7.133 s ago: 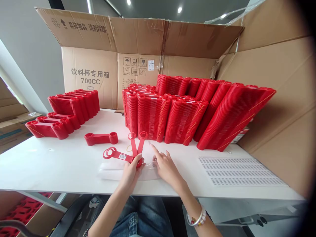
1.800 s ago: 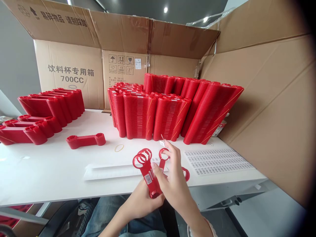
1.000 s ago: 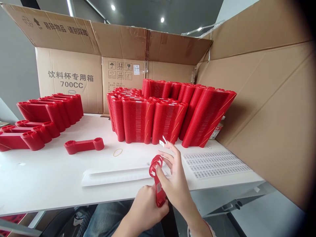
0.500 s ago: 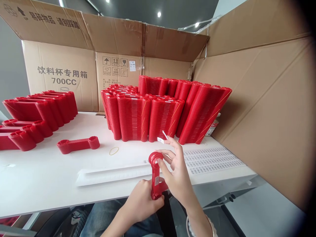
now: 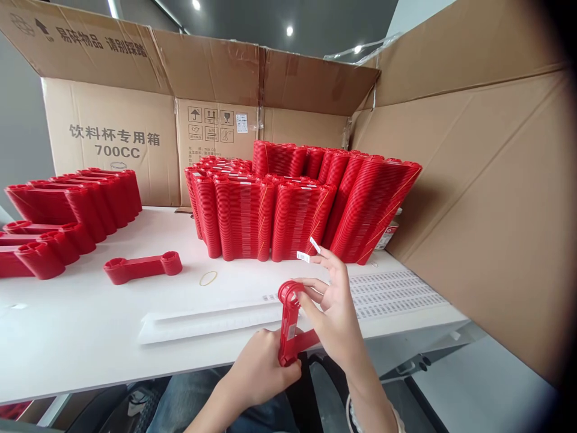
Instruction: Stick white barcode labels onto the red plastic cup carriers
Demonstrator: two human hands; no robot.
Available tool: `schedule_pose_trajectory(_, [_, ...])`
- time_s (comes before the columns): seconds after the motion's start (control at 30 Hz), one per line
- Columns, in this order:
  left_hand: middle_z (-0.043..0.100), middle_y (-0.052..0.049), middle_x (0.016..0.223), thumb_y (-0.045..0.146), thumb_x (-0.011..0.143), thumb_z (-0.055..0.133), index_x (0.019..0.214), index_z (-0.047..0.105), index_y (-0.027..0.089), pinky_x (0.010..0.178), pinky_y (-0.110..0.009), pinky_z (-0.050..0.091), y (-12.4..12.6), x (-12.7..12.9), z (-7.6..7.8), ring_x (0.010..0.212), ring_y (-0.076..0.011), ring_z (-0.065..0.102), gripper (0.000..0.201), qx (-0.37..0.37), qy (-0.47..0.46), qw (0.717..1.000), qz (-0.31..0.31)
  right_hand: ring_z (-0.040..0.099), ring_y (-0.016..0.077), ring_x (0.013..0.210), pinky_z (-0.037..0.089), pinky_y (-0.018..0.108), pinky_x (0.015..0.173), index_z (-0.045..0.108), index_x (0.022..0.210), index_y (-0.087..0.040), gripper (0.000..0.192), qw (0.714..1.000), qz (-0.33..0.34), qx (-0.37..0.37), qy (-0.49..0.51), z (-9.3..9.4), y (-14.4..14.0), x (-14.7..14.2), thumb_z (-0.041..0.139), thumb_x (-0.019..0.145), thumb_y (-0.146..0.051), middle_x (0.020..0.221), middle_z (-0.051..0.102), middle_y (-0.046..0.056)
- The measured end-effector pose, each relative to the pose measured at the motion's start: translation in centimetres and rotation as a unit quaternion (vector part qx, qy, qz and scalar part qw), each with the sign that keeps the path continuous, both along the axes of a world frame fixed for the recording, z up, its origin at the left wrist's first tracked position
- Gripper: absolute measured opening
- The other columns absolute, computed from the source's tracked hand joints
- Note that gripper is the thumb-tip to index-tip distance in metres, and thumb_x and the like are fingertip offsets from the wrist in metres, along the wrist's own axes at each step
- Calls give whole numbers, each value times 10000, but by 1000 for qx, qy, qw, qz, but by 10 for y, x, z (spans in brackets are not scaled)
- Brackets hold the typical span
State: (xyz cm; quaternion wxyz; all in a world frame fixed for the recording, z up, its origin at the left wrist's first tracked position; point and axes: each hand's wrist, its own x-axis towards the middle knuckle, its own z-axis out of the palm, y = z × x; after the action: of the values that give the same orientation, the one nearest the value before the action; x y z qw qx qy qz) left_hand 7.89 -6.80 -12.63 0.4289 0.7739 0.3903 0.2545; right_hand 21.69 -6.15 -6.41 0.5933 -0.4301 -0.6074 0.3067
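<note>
My left hand [image 5: 265, 367] is closed round the lower end of a small stack of red plastic pieces [image 5: 288, 325], long with rounded, ring-like ends. One piece stands upright with a small white label on its bar; another sticks out to the right. At the top ring, my right hand [image 5: 336, 307] has its thumb against the front and fingers behind. Two small white labels [image 5: 303, 257] cling to its raised fingertips. The right palm hides part of the pieces. Beyond the right hand lies a printed label sheet [image 5: 401, 294].
Tall stacks of red pieces [image 5: 243, 216] stand at the table's back, bound with rubber bands. More stacks [image 5: 90, 204] stand left, near a short loose stack [image 5: 144, 267]. A rubber band [image 5: 208, 278] and white paper strips [image 5: 193, 328] lie on the table. Cardboard [image 5: 473, 180] walls the back and right.
My right hand has shifted slightly right, carrying the labels on its fingertips. The upright piece's top leans further right, and the piece sticking out sideways shows more. My left hand keeps its grip.
</note>
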Motion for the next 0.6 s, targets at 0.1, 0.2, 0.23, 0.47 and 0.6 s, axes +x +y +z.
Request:
schedule_pose_trajectory(0.1, [377,71,552,117,708,497,688,393,221,518,-245,254,0,0,2,508,-107,285,148,-1,6,1000,-12,703,157,899,646,331,782,352,1350,-346,649,999,9,-19,25,6,-4,8,639,797,-166,1322,444,70])
schedule_pose_trajectory(0.2, [357,66,538,124,716,496,660,366,218,512,-257,235,0,1,0,499,-108,277,169,13,27,1000,-8,704,154,905,638,333,813,375,1330,-348,637,999,-13,-11,27,7,-9,9,648,786,-161,1333,429,63])
schedule_pose_trajectory(0.23, [342,66,524,126,715,495,642,346,217,507,-262,225,-1,2,-1,489,-106,267,189,17,37,999,-7,703,152,901,633,340,830,379,1324,-349,631,999,-25,-5,24,6,-11,8,649,785,-159,1336,428,61])
schedule_pose_trajectory(0.47, [331,73,500,129,679,508,626,323,218,491,-271,197,-2,5,-8,461,-103,249,212,41,64,997,30,669,131,906,609,361,882,379,1335,-384,655,999,-27,12,25,5,-16,1,638,787,-136,1315,422,39])
schedule_pose_trajectory(0.6, [341,75,512,129,678,502,642,334,221,491,-267,201,-2,5,-7,467,-103,249,195,41,57,997,34,658,119,876,630,333,816,380,1352,-397,684,999,-21,17,46,8,-18,1,653,783,-134,1288,410,38])
